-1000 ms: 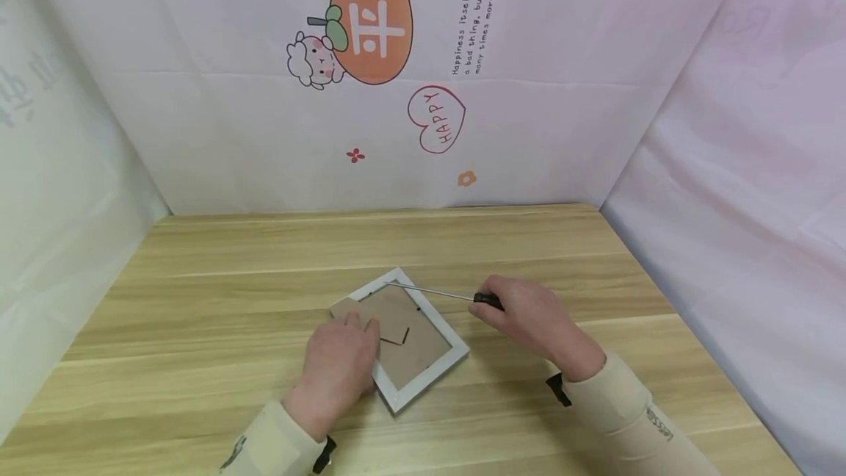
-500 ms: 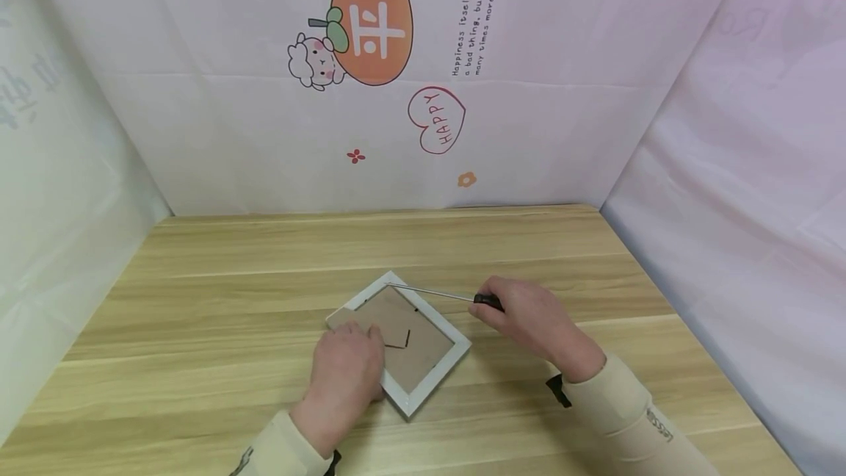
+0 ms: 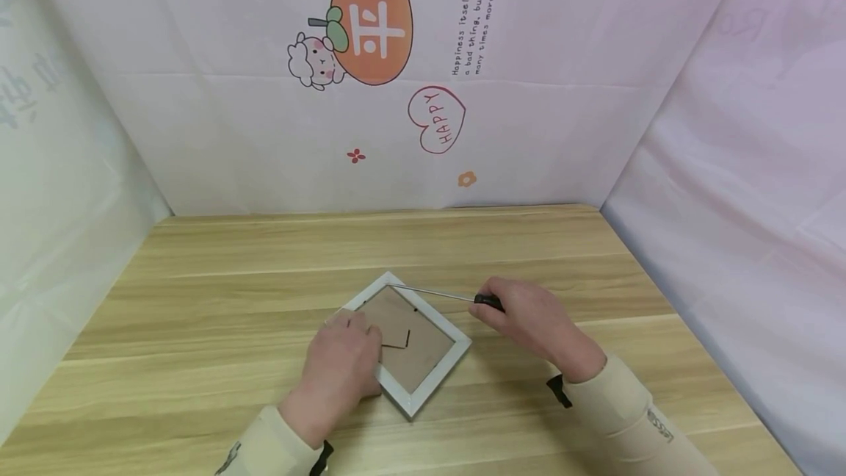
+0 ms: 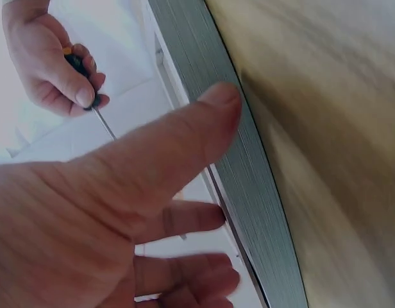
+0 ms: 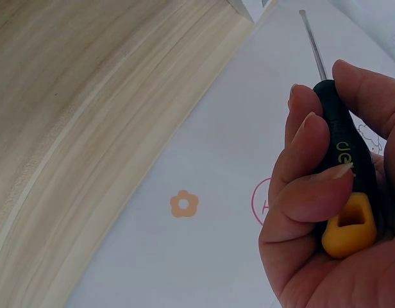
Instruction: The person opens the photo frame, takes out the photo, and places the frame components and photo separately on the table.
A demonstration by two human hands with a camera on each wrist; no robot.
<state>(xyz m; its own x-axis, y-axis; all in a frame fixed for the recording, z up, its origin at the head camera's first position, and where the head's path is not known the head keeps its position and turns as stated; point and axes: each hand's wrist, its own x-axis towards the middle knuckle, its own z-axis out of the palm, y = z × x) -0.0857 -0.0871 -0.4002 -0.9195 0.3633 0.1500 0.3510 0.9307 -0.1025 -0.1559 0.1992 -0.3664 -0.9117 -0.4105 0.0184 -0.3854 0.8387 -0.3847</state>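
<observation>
Flat under left hand [image 3: 340, 369]: frame [image 3: 432, 380], face-down

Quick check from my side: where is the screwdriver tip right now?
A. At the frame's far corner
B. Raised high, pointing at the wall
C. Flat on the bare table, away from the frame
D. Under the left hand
A: in the head view the right hand grips the screwdriver, whose tip reaches the far corner of the frame, while the left hand rests on the near side.
</observation>
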